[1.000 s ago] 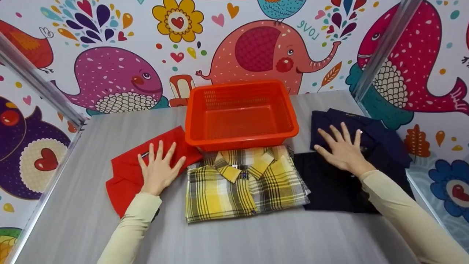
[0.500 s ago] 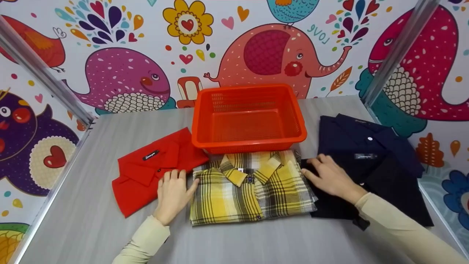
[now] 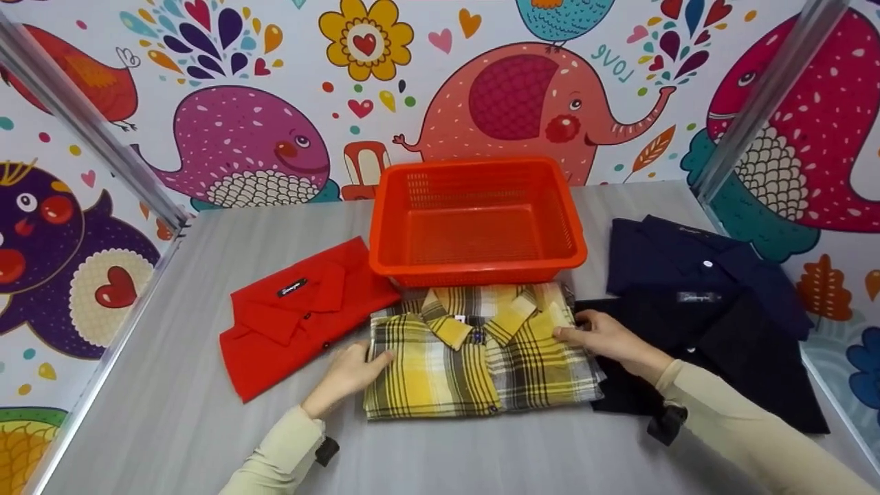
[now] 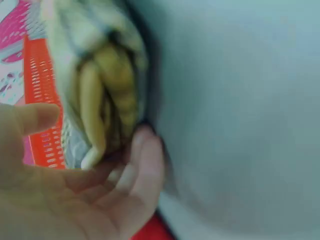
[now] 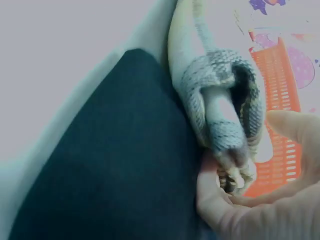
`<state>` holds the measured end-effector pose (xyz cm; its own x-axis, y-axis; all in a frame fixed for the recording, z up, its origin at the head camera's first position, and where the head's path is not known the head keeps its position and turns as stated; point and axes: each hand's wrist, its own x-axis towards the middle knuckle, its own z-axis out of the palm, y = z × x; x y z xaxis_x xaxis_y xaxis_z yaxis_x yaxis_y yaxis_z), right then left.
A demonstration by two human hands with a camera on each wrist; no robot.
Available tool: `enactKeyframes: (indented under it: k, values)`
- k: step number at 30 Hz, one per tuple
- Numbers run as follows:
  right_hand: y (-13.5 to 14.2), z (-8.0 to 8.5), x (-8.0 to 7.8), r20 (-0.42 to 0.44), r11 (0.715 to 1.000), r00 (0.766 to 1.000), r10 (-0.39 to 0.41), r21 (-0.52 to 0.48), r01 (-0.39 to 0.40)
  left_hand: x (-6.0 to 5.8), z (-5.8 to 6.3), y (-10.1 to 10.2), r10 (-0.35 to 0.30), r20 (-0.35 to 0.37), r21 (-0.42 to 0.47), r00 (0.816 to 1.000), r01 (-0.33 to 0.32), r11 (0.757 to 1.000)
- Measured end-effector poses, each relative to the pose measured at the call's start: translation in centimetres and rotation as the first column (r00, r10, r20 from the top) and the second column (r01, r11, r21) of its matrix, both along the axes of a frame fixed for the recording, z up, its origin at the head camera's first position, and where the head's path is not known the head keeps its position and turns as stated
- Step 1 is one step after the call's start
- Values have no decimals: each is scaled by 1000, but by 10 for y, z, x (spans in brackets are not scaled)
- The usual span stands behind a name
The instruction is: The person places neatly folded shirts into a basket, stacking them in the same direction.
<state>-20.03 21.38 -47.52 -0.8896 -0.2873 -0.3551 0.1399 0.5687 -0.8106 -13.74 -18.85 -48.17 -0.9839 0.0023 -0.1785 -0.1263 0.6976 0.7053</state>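
Note:
A folded yellow plaid shirt [image 3: 430,378] lies collar up on the table, with both hands at its sides. My left hand [image 3: 350,375] is around its left edge, thumb above and fingers tucked under; the left wrist view shows fingertips [image 4: 147,145] beneath the folded layers [image 4: 105,95]. At the opposite edge, my right hand [image 3: 619,344] has its thumb over the plaid cloth. Its lower fingers [image 5: 212,190] curl below the fold in the right wrist view, beside a black folded shirt [image 5: 115,150].
Behind the plaid shirt stands an orange-red plastic basket [image 3: 478,260] with nothing in it. A folded red shirt [image 3: 275,344] lies to the left. To the right, a navy shirt [image 3: 639,265] is partly covered by the black one. Patterned walls [image 3: 240,137] enclose the grey table [image 3: 172,426].
Both hands have come off the red and dark shirts, moved inward and taken the plaid shirt's side edges. The head view has shifted slightly; the shirts stay put.

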Motion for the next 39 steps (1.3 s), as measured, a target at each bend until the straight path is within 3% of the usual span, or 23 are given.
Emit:
enactKeyframes:
  k: [2, 4, 6, 10, 13, 18, 23, 33, 39]
  values:
    - [0, 0, -1, 68, 998, 997, -42, -44, 45, -2, 2, 1, 28, 73, 105, 997, -35, 994]
    - [0, 0, -3, 110, 995, 992, -58, -76, 66, -3, 3, 3, 53, 148, 232, 988, -87, 969]
    - [1, -1, -3, 126, 992, 991, -53, -111, 67, -5, 4, 3, 54, 201, 349, 978, -123, 929]
    - [3, -4, -2, 120, 976, 993, 12, -217, 14, -9, 3, 3, -6, 260, 541, 966, -141, 829]
    - [3, -4, 1, 109, 956, 993, 53, -294, -19, -9, 2, 5, -39, 261, 593, 965, -128, 795]
    - [0, 2, 9, 139, 918, 986, 90, -395, -28, -5, 0, 7, -9, 241, 582, 971, -137, 801]
    - [-5, 7, 18, 199, 883, 971, 134, -470, -25, -3, 1, 9, -26, 192, 590, 981, -94, 802]
    - [-1, 12, 28, 141, 858, 980, 140, -511, -49, 1, 14, 6, -121, 63, 565, 991, 65, 822]
    - [4, 20, 30, 122, 856, 986, 110, -516, -32, 1, 24, 4, -140, 53, 583, 989, 83, 808]
